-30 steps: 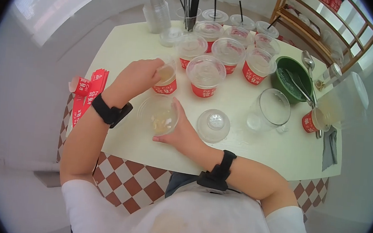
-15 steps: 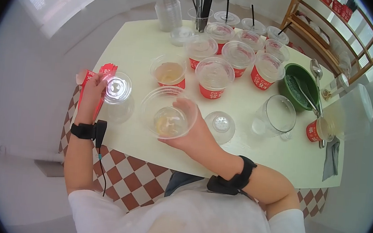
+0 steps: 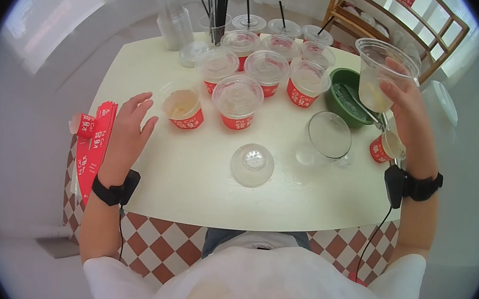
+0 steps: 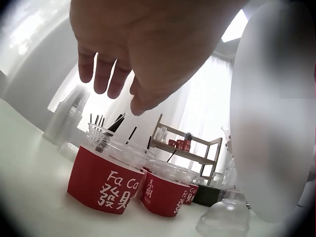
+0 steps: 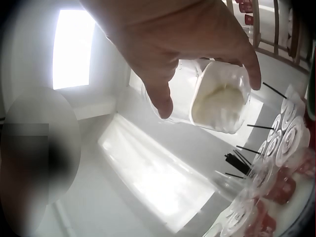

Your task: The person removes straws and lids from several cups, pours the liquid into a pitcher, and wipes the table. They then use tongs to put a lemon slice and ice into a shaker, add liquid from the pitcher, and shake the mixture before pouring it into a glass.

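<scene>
Your right hand (image 3: 410, 111) grips a clear plastic cup (image 3: 373, 80) near the green bowl (image 3: 338, 108) — squeeze lightly, thin walls may flex — left hand (image 3: 127, 136) open.

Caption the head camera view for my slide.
Right hand holds a clear cup, left hand open, lidded red-banded cups between them.

Head: high, facing down over table (image 3: 189, 191)
Left wrist: low, facing shelf (image 4: 190, 156)
Right wrist: tilted, close on cup (image 5: 219, 101)
Straws (image 3: 219, 19): all three views
</scene>
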